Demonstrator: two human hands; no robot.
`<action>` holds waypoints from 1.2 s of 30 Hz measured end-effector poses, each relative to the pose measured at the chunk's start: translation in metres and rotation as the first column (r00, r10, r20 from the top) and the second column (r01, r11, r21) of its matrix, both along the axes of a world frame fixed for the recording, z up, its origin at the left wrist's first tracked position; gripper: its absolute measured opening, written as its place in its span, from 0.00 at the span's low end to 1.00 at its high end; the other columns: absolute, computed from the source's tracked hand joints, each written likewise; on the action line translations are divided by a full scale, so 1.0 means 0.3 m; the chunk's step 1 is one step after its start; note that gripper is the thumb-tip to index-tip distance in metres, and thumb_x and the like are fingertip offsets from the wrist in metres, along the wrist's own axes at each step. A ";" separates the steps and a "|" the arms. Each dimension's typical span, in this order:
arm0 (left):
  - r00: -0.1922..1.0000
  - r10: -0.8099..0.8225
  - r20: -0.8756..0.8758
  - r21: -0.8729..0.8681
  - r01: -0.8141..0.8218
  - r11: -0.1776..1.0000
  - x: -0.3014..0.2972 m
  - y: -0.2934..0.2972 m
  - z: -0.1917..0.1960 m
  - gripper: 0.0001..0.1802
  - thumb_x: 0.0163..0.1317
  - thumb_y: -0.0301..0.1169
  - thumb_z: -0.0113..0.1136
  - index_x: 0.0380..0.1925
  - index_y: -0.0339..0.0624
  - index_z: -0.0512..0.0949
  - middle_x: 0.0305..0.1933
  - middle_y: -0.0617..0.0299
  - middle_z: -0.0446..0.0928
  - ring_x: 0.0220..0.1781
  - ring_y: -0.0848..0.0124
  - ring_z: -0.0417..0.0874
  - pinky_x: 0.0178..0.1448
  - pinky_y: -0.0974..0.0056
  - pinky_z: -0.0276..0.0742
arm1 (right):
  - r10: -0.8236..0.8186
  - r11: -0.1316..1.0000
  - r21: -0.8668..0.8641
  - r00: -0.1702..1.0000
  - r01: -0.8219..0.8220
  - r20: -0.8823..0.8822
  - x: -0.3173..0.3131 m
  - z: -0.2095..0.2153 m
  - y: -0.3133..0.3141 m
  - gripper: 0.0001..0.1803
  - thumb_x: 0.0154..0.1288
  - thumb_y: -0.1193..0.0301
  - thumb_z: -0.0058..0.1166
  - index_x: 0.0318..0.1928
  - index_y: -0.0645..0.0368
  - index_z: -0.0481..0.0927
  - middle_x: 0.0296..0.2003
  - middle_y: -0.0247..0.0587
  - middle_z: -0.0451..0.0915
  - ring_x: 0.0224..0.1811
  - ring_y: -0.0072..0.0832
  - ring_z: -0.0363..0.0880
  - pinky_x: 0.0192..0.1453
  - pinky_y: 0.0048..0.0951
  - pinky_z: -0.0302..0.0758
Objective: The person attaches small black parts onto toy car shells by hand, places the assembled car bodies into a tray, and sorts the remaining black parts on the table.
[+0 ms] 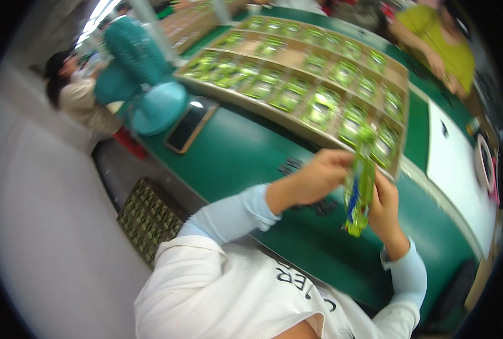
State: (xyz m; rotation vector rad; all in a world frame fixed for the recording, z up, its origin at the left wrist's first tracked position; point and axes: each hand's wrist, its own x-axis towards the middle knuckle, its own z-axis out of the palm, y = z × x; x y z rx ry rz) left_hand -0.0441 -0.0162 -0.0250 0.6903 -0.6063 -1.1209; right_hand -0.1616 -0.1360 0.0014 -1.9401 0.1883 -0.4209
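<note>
Green packet (359, 195), glossy with a bit of blue, is being held upright above the green table (246, 152), between both hands. Left hand (318, 178) is closing its fingers on the packet's upper left edge; right hand (385, 206) is gripping it from the right side, fingers wrapped round. Motion blur is softening the packet, so it is possibly more than one piece. Behind it a cardboard tray (296, 121) is sitting on the table, its compartments holding similar green packets. A teal fan (144, 79) and a dark phone (190, 125) are lying to the left. Another person in a yellow-green top (441, 42) is leaning on the far side.
</note>
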 end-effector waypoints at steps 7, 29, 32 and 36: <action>0.968 -0.150 0.201 -0.031 0.160 0.987 -0.020 -0.016 0.012 0.46 0.54 0.61 0.45 0.61 0.35 0.49 0.59 0.54 0.60 0.62 0.64 0.62 0.63 0.55 0.60 | -0.008 1.000 0.025 0.998 0.010 -0.059 -0.011 -0.013 -0.050 0.08 0.60 0.75 0.42 0.36 0.66 0.74 0.18 0.43 0.74 0.16 0.24 0.72 0.21 0.25 0.67; 0.931 0.360 0.061 0.117 -0.364 0.924 0.566 0.096 0.215 0.18 0.59 0.43 0.47 0.41 0.39 0.68 0.38 0.48 0.74 0.35 0.61 0.77 0.39 0.61 0.77 | 0.106 0.994 0.044 0.994 -0.105 -0.027 0.010 -0.136 -0.082 0.07 0.56 0.78 0.47 0.35 0.66 0.75 0.26 0.45 0.79 0.27 0.27 0.80 0.30 0.23 0.75; 0.916 0.401 -0.009 0.127 -0.396 0.909 0.761 0.094 0.236 0.19 0.58 0.42 0.47 0.42 0.38 0.68 0.40 0.49 0.73 0.39 0.60 0.76 0.42 0.58 0.76 | 0.108 0.994 0.026 0.994 -0.107 -0.022 0.021 -0.156 -0.083 0.07 0.55 0.79 0.46 0.35 0.66 0.75 0.26 0.45 0.79 0.27 0.29 0.80 0.31 0.24 0.75; 0.832 0.553 -0.036 0.185 -0.539 0.822 0.928 0.079 0.218 0.20 0.58 0.40 0.46 0.43 0.35 0.68 0.42 0.49 0.73 0.41 0.57 0.75 0.47 0.53 0.73 | 0.111 0.994 0.013 0.992 -0.110 -0.062 0.017 -0.172 -0.098 0.06 0.55 0.79 0.46 0.35 0.66 0.75 0.26 0.45 0.78 0.27 0.29 0.80 0.31 0.25 0.75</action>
